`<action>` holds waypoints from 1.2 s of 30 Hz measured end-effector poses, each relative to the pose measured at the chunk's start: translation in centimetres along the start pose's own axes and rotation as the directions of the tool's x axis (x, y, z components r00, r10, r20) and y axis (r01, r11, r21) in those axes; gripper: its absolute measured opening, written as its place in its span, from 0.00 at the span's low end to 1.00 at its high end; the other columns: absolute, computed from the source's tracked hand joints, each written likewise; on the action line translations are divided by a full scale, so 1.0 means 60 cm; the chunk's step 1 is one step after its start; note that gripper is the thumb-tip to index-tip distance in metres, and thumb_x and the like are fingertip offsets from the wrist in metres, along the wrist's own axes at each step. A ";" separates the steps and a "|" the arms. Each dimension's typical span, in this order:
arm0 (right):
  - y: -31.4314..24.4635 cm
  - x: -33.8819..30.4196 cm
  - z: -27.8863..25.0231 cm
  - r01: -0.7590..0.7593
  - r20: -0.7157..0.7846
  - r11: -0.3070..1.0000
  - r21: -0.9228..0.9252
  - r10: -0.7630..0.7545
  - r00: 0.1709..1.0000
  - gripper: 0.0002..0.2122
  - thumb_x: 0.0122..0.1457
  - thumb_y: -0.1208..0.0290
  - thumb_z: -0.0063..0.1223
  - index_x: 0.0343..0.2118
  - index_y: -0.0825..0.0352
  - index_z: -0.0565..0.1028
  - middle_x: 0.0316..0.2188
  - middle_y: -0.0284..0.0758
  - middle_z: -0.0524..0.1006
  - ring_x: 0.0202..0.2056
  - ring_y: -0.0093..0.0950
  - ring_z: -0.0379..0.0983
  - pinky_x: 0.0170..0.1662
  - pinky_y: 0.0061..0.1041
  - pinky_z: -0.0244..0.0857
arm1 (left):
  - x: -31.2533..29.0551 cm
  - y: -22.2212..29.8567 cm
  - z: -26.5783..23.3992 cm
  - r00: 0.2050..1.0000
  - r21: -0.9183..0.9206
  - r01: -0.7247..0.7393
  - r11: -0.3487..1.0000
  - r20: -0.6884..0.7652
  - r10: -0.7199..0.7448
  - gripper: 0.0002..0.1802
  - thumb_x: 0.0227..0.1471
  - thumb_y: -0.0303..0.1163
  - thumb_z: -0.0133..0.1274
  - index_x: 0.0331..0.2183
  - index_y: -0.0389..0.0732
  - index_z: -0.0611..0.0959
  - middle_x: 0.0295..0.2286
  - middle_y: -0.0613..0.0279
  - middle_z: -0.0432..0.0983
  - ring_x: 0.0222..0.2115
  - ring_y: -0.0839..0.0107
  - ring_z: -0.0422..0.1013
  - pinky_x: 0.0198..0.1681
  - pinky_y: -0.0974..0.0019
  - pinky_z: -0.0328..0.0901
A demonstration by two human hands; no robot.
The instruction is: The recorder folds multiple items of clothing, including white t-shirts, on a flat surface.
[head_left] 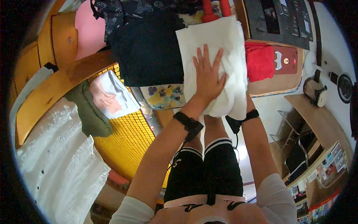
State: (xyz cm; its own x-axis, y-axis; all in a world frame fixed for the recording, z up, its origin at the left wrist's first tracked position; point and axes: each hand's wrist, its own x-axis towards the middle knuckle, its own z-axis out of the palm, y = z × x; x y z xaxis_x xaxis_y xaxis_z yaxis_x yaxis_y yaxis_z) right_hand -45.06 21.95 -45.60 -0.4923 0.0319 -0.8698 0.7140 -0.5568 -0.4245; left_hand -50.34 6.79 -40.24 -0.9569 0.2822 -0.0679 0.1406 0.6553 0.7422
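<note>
A thick folded white cloth (pixel 194 35), its exact kind not plain, is in front of me at the top centre. My left hand (pixel 209 76) lies flat on top of it, palm down with the fingers spread. Under the cloth's right side goes my right hand (pixel 249 103); only a bit near the wrist shows, and its fingers are hidden. The cloth's near end sags in a rounded fold between my wrists. Both wrists wear black straps with cables.
Black clothing (pixel 149 52) is piled left of the cloth, and a red cloth (pixel 259 61) lies to its right. A yellow woven chair seat (pixel 126 138) holds a white and pink folded garment (pixel 112 95) and a green one (pixel 89 112). A white garment (pixel 56 156) hangs at lower left.
</note>
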 end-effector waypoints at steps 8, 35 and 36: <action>0.015 -0.084 -0.038 0.045 -0.052 0.996 -0.082 -0.050 0.997 0.28 0.54 0.46 0.34 0.48 0.66 0.65 0.43 0.37 0.71 0.43 0.32 0.68 0.49 0.33 0.60 | -0.065 0.097 -0.025 0.998 0.066 -0.063 0.996 0.008 0.062 0.34 0.42 0.50 0.44 0.53 0.53 0.64 0.55 0.40 0.40 0.56 0.38 0.36 0.53 0.35 0.32; -0.013 0.000 -0.015 -0.035 0.100 0.996 0.086 0.026 0.995 0.30 0.55 0.44 0.33 0.52 0.65 0.61 0.47 0.38 0.68 0.46 0.33 0.65 0.51 0.33 0.58 | -0.002 0.001 0.058 0.993 0.319 0.012 0.948 -0.117 0.026 0.32 0.44 0.51 0.45 0.53 0.58 0.64 0.56 0.44 0.42 0.57 0.44 0.38 0.52 0.33 0.32; -0.011 0.014 -0.012 -0.064 0.116 0.993 0.095 0.053 0.992 0.30 0.55 0.44 0.33 0.52 0.65 0.61 0.47 0.38 0.68 0.46 0.33 0.65 0.51 0.33 0.58 | 0.001 -0.033 0.080 0.992 0.388 0.063 0.920 -0.121 -0.017 0.34 0.44 0.52 0.46 0.54 0.57 0.61 0.56 0.44 0.41 0.57 0.46 0.37 0.52 0.31 0.31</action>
State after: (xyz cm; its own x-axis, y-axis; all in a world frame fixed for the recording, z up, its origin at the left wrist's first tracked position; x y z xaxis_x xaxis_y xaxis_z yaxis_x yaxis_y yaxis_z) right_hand -45.59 22.93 -46.24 -0.5084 -0.0936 -0.8560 0.6935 -0.6338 -0.3425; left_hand -49.48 8.87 -44.90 -0.9829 0.1840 0.0008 0.1673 0.8920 0.4199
